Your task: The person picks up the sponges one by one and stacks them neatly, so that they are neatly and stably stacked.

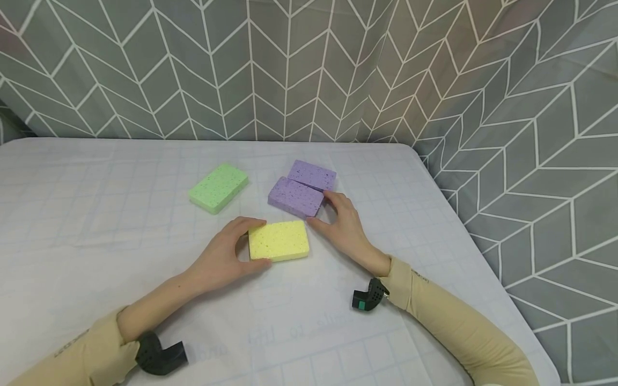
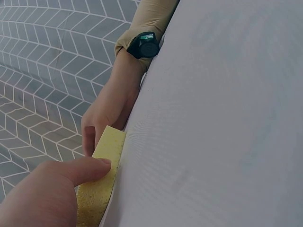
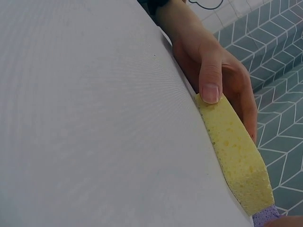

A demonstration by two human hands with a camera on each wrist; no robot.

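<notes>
A yellow sponge [image 1: 279, 241] lies flat near the middle of the table. My left hand [image 1: 227, 257] grips its left end, thumb along the near edge and fingers at the far edge. In the left wrist view the left thumb [image 2: 92, 170] presses on the sponge's side. Just behind lie two purple sponges, a nearer one [image 1: 295, 197] and a farther one [image 1: 313, 174], side by side with a thin gap. My right hand [image 1: 345, 228] holds the nearer one by its right end, between thumb and fingers. A purple sponge's corner [image 3: 265, 215] shows in the right wrist view.
A green sponge [image 1: 219, 187] lies by itself to the left of the purple pair. White cloth covers the table [image 1: 96, 214]. Behind and along the right side hangs a grey curtain [image 1: 270, 69] with white zigzag lines.
</notes>
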